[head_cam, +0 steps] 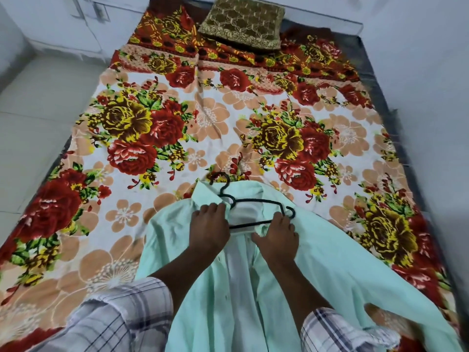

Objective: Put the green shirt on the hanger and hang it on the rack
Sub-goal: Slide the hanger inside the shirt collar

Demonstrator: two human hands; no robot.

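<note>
A pale green shirt [330,265] lies spread open on the bed's near end, collar pointing away from me. A black hanger [256,200] rests on the collar area, its hook over the bedsheet and its left shoulder hidden under the shirt's left front. My left hand [209,228] presses on the shirt's left front at the hanger's left side, fingers curled over the fabric. My right hand [276,238] grips the shirt's right front edge just below the hanger's lower bar. No rack is in view.
A floral bedsheet [208,123] in red, yellow and peach covers the bed. An olive patterned pillow [242,21] sits at the far end. White walls flank the bed, and tiled floor [33,110] runs along the left.
</note>
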